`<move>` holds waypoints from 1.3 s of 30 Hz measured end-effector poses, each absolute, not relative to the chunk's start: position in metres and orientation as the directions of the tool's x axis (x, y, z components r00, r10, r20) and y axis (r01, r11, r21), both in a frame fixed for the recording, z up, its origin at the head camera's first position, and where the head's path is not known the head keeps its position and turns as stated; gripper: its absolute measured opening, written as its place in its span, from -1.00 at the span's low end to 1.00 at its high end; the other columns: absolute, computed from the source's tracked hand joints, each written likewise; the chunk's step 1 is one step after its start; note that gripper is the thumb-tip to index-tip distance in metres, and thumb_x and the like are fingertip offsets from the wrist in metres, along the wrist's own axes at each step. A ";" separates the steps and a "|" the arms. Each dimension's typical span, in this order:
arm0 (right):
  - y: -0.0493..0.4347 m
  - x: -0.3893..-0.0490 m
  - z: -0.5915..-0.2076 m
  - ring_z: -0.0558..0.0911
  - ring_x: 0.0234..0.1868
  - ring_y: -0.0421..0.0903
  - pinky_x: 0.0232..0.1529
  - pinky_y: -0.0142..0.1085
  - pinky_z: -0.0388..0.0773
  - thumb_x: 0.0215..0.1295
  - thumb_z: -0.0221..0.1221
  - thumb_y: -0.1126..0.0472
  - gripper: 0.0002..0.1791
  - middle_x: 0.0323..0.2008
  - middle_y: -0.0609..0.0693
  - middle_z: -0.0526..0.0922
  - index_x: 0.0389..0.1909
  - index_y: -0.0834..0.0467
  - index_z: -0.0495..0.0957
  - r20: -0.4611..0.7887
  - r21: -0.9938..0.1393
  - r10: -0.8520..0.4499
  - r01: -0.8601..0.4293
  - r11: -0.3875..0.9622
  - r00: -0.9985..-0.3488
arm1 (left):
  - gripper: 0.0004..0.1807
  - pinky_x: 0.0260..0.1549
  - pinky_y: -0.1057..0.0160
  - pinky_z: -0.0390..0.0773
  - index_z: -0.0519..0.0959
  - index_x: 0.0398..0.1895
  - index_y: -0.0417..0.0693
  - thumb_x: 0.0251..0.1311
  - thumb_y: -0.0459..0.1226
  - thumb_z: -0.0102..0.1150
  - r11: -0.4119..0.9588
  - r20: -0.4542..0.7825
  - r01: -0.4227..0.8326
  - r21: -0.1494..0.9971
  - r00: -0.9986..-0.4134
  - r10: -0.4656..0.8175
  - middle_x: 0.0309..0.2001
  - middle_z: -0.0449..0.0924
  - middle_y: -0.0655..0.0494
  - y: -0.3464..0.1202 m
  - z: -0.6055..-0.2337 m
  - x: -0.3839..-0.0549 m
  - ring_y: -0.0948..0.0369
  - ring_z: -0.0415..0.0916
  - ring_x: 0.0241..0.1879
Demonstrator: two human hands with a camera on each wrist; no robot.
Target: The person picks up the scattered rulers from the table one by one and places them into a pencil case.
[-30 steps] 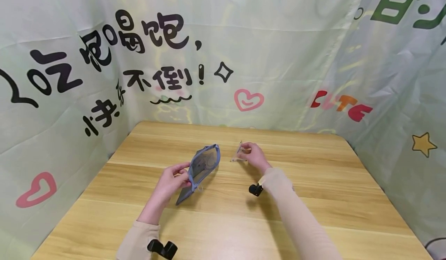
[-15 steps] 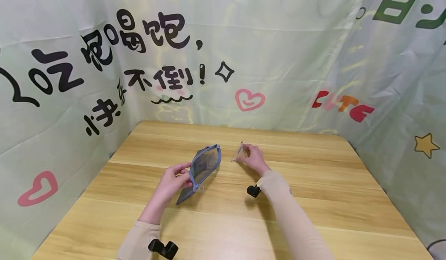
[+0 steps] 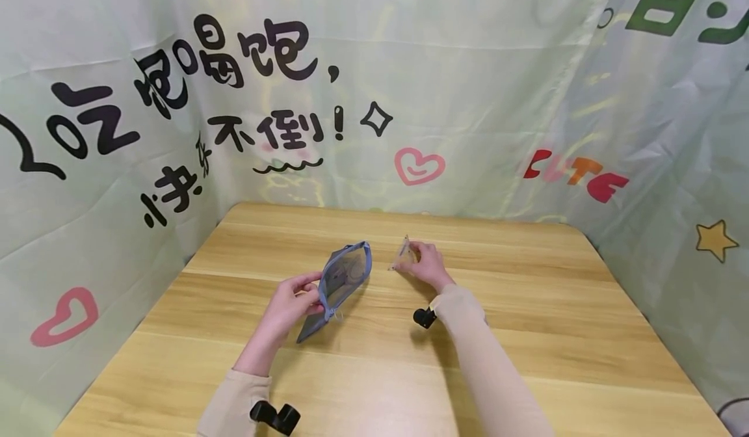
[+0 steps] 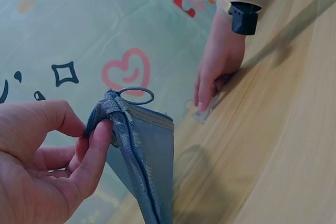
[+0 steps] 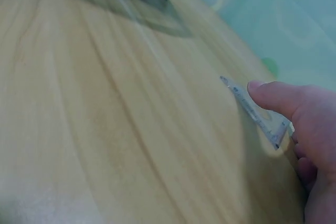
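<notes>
In the head view, my left hand (image 3: 289, 300) pinches the edge of a blue zip pouch (image 3: 348, 274) between thumb and fingers. The pouch is tilted, its mouth gaping toward the right. A zip pull ring (image 4: 137, 96) sticks out at the corner near my fingertips in the left wrist view. Right of the pouch, my right hand (image 3: 430, 264) pinches a small clear set square (image 3: 400, 255). Close over the tabletop, this set square (image 5: 254, 111) shows its marked edge in the right wrist view. My thumb is over its near side, and the other fingers are mostly hidden behind.
The wooden table (image 3: 526, 333) reaches back to a printed cloth curtain (image 3: 486, 118), which also encloses both sides. A black wrist camera (image 3: 424, 318) sits at my right cuff, and another black camera (image 3: 275, 417) at my left.
The set square has turned slightly in my right hand, and my right forearm has shifted a little to the left. My left hand and the pouch stay almost still.
</notes>
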State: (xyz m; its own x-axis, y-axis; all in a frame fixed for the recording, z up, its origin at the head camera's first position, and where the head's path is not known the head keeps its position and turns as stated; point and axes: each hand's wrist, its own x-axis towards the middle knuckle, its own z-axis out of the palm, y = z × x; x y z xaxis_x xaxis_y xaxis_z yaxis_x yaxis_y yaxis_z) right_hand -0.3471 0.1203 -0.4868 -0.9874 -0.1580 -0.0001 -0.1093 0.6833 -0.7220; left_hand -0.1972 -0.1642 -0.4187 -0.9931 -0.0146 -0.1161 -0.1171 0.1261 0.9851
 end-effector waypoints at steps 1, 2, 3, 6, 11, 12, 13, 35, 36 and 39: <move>0.120 -0.347 -0.486 0.24 0.31 0.22 0.39 0.10 0.28 0.16 0.36 -0.05 -0.12 0.30 0.28 0.30 0.42 0.25 0.27 -0.006 -0.724 -0.153 -0.101 0.682 -0.988 | -0.44 -0.36 0.46 0.69 0.37 0.31 -0.43 0.17 -0.53 -0.02 0.123 -0.117 -0.117 0.985 -0.993 -0.015 -0.27 0.37 0.02 -0.164 -0.419 -0.197 0.26 0.52 -0.35; 0.120 -0.346 -0.485 0.24 0.30 0.22 0.39 0.10 0.30 0.16 0.35 -0.06 -0.11 0.30 0.28 0.29 0.42 0.25 0.26 -0.012 -0.724 -0.148 -0.093 0.683 -0.989 | -0.44 -0.36 0.46 0.69 0.37 0.30 -0.43 0.16 -0.53 -0.02 0.119 -0.118 -0.119 0.986 -0.993 -0.016 -0.27 0.38 0.01 -0.164 -0.419 -0.197 0.26 0.53 -0.35; 0.119 -0.346 -0.485 0.23 0.31 0.21 0.39 0.10 0.30 0.16 0.36 -0.07 -0.11 0.30 0.27 0.27 0.43 0.23 0.26 -0.026 -0.728 -0.140 -0.077 0.681 -0.990 | -0.44 -0.37 0.46 0.69 0.38 0.30 -0.43 0.16 -0.54 -0.03 0.117 -0.120 -0.121 0.986 -0.993 -0.018 -0.27 0.38 0.00 -0.165 -0.419 -0.197 0.26 0.52 -0.36; 0.118 -0.345 -0.484 0.23 0.33 0.23 0.40 0.12 0.31 0.15 0.35 -0.09 -0.10 0.33 0.28 0.24 0.43 0.24 0.25 -0.030 -0.717 -0.129 -0.069 0.694 -0.991 | -0.44 -0.37 0.46 0.69 0.37 0.30 -0.43 0.15 -0.54 -0.04 0.113 -0.124 -0.125 0.986 -0.992 -0.017 -0.26 0.38 -0.02 -0.165 -0.420 -0.198 0.26 0.52 -0.36; 0.116 -0.344 -0.484 0.24 0.36 0.24 0.40 0.14 0.30 0.14 0.34 -0.11 -0.09 0.35 0.29 0.24 0.43 0.22 0.27 -0.011 -0.691 -0.115 -0.075 0.719 -0.993 | -0.44 -0.36 0.45 0.70 0.37 0.31 -0.43 0.16 -0.53 -0.04 0.125 -0.116 -0.117 0.985 -0.993 -0.012 -0.26 0.37 0.02 -0.166 -0.418 -0.198 0.25 0.52 -0.34; 0.116 -0.344 -0.484 0.24 0.36 0.25 0.39 0.14 0.31 0.14 0.34 -0.11 -0.10 0.35 0.29 0.24 0.43 0.22 0.27 -0.006 -0.687 -0.113 -0.078 0.722 -0.994 | -0.44 -0.36 0.45 0.70 0.37 0.31 -0.43 0.17 -0.53 -0.04 0.129 -0.116 -0.116 0.985 -0.993 -0.010 -0.26 0.37 0.03 -0.166 -0.418 -0.198 0.25 0.52 -0.34; 0.116 -0.344 -0.485 0.24 0.35 0.25 0.39 0.15 0.31 0.13 0.34 -0.11 -0.10 0.34 0.29 0.25 0.42 0.22 0.28 -0.002 -0.687 -0.111 -0.080 0.723 -0.994 | -0.44 -0.36 0.45 0.69 0.37 0.31 -0.43 0.17 -0.53 -0.04 0.131 -0.116 -0.116 0.985 -0.993 -0.010 -0.26 0.36 0.04 -0.166 -0.418 -0.198 0.25 0.52 -0.34; 0.122 -0.341 -0.486 0.16 0.43 0.27 0.46 0.16 0.22 0.17 0.34 -0.04 -0.18 0.38 0.30 0.19 0.40 0.19 0.31 -0.010 -0.689 -0.131 -0.088 0.720 -0.991 | -0.44 -0.36 0.45 0.69 0.37 0.31 -0.42 0.18 -0.52 -0.03 0.134 -0.118 -0.118 0.984 -0.993 -0.004 -0.26 0.36 0.04 -0.167 -0.418 -0.197 0.25 0.50 -0.34; 0.122 -0.341 -0.487 0.17 0.42 0.28 0.46 0.17 0.22 0.17 0.34 -0.04 -0.18 0.38 0.31 0.19 0.40 0.19 0.31 -0.009 -0.685 -0.136 -0.093 0.722 -0.991 | -0.44 -0.36 0.46 0.69 0.37 0.31 -0.42 0.17 -0.53 -0.03 0.133 -0.119 -0.119 0.984 -0.993 -0.005 -0.26 0.36 0.04 -0.167 -0.418 -0.197 0.25 0.50 -0.34; 0.125 -0.342 -0.487 0.18 0.41 0.28 0.46 0.16 0.22 0.19 0.33 -0.03 -0.19 0.37 0.31 0.20 0.41 0.19 0.31 -0.005 -0.681 -0.150 -0.106 0.724 -0.989 | -0.43 -0.37 0.46 0.69 0.37 0.31 -0.42 0.16 -0.53 -0.03 0.128 -0.122 -0.122 0.984 -0.992 -0.010 -0.27 0.37 0.03 -0.166 -0.419 -0.198 0.26 0.50 -0.34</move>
State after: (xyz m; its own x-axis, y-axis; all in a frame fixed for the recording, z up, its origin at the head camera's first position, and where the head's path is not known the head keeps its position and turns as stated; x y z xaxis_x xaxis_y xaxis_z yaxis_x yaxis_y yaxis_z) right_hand -0.3417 0.1246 -0.4872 -0.9887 -0.1497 -0.0051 -0.1062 0.7241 -0.6815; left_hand -0.1977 -0.1664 -0.4186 -0.9925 -0.0102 -0.1219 -0.1221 0.1284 0.9842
